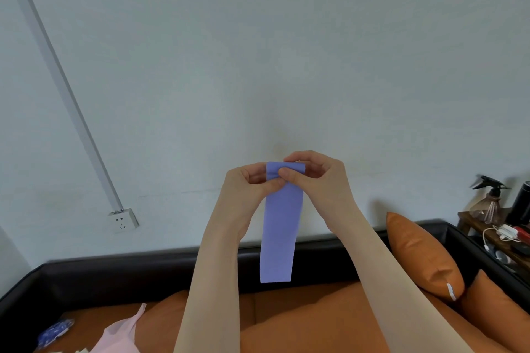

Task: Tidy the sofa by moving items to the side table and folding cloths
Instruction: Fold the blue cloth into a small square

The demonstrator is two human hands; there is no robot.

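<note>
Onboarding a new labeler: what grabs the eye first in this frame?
A purple cloth, folded into a narrow strip, hangs mid-frame before the pale wall, pinched at its top by the left hand and right hand. Below runs the orange sofa with an orange cushion at right. A cluttered side table with a spray bottle sits far right.

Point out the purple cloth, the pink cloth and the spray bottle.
purple cloth (279, 226): head view, middle of the hanging strip.
pink cloth (120, 334): head view, its upper fold on the sofa seat.
spray bottle (491, 205): head view, its clear body.
</note>
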